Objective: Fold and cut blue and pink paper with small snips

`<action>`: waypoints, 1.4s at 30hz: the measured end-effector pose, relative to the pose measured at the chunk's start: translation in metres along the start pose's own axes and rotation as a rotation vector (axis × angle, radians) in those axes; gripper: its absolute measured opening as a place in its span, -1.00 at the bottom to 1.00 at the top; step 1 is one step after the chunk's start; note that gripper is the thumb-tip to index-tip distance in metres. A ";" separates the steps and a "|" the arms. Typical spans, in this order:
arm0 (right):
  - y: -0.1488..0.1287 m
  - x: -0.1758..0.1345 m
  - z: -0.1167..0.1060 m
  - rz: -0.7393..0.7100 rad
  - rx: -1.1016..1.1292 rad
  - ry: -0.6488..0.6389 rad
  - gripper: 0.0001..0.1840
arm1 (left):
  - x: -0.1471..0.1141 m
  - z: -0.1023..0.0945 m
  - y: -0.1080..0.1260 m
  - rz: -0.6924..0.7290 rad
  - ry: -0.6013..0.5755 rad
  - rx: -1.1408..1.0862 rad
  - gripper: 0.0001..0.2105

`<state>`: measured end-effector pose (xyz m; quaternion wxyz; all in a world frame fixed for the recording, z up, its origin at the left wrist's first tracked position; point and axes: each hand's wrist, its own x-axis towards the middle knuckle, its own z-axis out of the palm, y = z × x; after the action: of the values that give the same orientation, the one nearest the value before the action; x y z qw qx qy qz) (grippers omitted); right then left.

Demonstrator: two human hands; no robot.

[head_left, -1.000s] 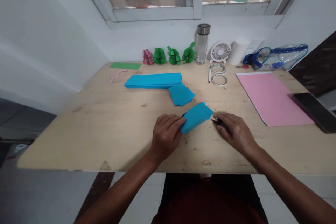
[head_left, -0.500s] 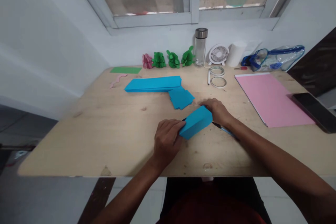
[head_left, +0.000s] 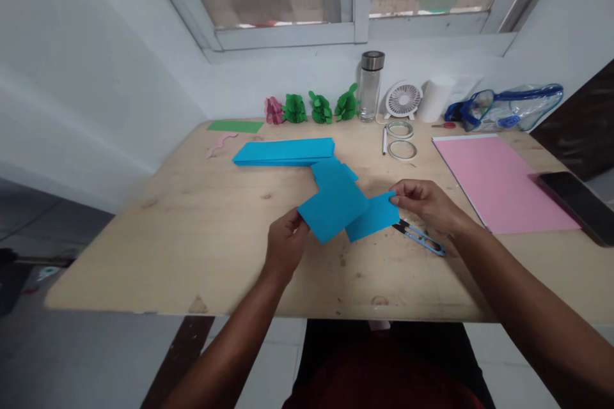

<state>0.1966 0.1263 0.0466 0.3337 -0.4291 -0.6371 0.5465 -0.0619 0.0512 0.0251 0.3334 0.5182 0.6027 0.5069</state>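
Observation:
My left hand (head_left: 286, 239) pinches one corner of a blue paper square (head_left: 333, 209), held above the table. My right hand (head_left: 426, 203) grips the edge of a second blue paper piece (head_left: 377, 216), its left end passing behind the square. Below my right hand lie blue thread snips (head_left: 421, 239) with dark blades, partly covered by the paper. Just beyond the held pieces is a small pile of blue paper squares (head_left: 332, 170), touching a stack of long blue paper strips (head_left: 285, 151).
Along the wall stand green paper figures (head_left: 320, 107), a glass bottle (head_left: 369, 89), a white fan (head_left: 403, 100) and a clear pouch (head_left: 515, 107). Tape rolls (head_left: 401, 150) lie before the fan. At right, a phone (head_left: 578, 208) overlaps pink paper (head_left: 503, 185).
The folded blue paper between my hands has given way to two separate flat pieces, one in each hand. My right hand has moved right, and the thread snips now show more fully.

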 end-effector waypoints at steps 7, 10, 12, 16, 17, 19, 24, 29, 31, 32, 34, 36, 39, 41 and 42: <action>-0.012 0.004 0.008 0.059 0.150 0.022 -0.75 | 0.005 0.003 0.009 -0.025 -0.229 -0.111 -0.75; -0.013 0.009 0.014 0.080 0.209 0.025 -0.77 | 0.006 0.006 0.010 -0.025 -0.373 -0.146 -0.76; -0.013 0.012 0.017 0.083 0.236 0.039 -0.76 | 0.007 0.008 0.011 -0.029 -0.445 -0.165 -0.76; -0.008 0.015 0.024 0.086 0.317 0.118 -0.73 | 0.008 0.010 0.010 -0.051 -0.504 -0.218 -0.78; -0.006 0.015 0.025 0.088 0.336 0.148 -0.72 | 0.008 0.010 0.010 -0.068 -0.516 -0.231 -0.79; -0.004 0.015 0.029 0.093 0.364 0.204 -0.71 | 0.008 0.010 0.010 -0.112 -0.546 -0.254 -0.77; -0.002 0.014 0.038 0.111 0.463 0.261 -0.68 | 0.006 0.009 0.011 -0.192 -0.565 -0.368 -0.52; -0.001 0.014 0.043 0.138 0.535 0.292 -0.64 | 0.005 0.008 0.009 -0.234 -0.628 -0.484 -0.44; 0.001 0.014 0.044 0.149 0.530 0.291 -0.66 | 0.005 0.009 0.007 -0.249 -0.608 -0.493 -0.50; 0.002 0.014 0.044 0.154 0.524 0.294 -0.67 | 0.005 0.009 0.006 -0.259 -0.588 -0.495 -0.52; 0.004 0.013 0.044 0.172 0.519 0.304 -0.69 | 0.005 0.010 0.005 -0.269 -0.547 -0.498 -0.55; 0.005 0.013 0.045 0.203 0.534 0.311 -0.71 | 0.006 0.011 0.004 -0.269 -0.522 -0.503 -0.55; 0.006 0.013 0.047 0.236 0.568 0.315 -0.73 | 0.007 0.011 0.004 -0.276 -0.511 -0.533 -0.54; 0.007 0.013 0.049 0.242 0.590 0.320 -0.74 | 0.008 0.011 0.004 -0.288 -0.511 -0.561 -0.54; 0.007 0.014 0.050 0.244 0.596 0.322 -0.74 | 0.009 0.010 0.003 -0.292 -0.516 -0.575 -0.55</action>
<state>0.1478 0.1184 0.0298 0.4726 -0.4665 -0.3328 0.6695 -0.0535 0.0622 0.0264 0.6732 0.4233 0.4003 0.4554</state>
